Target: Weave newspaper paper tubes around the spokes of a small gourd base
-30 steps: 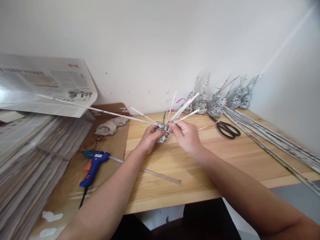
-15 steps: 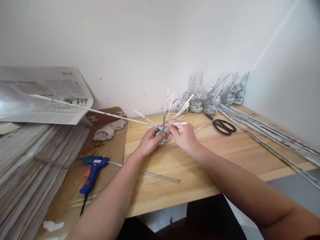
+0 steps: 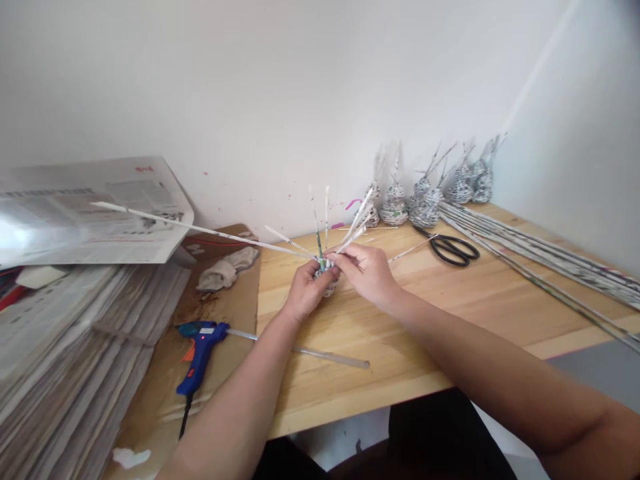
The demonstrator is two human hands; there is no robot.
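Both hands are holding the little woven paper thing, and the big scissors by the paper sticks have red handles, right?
Not quite: in the head view, the large scissors have black handles, not red. They do lie by the long, white rolled-paper sticks, and the left hand and right hand do hold the small, grey-white woven paper piece.

On the counter, the scissors lie right of the hands, near the bundle of paper sticks. The woven figures stand behind — along the wall. To the left, the glue gun lies on the cardboard — before the glove, beside the newspaper stack.
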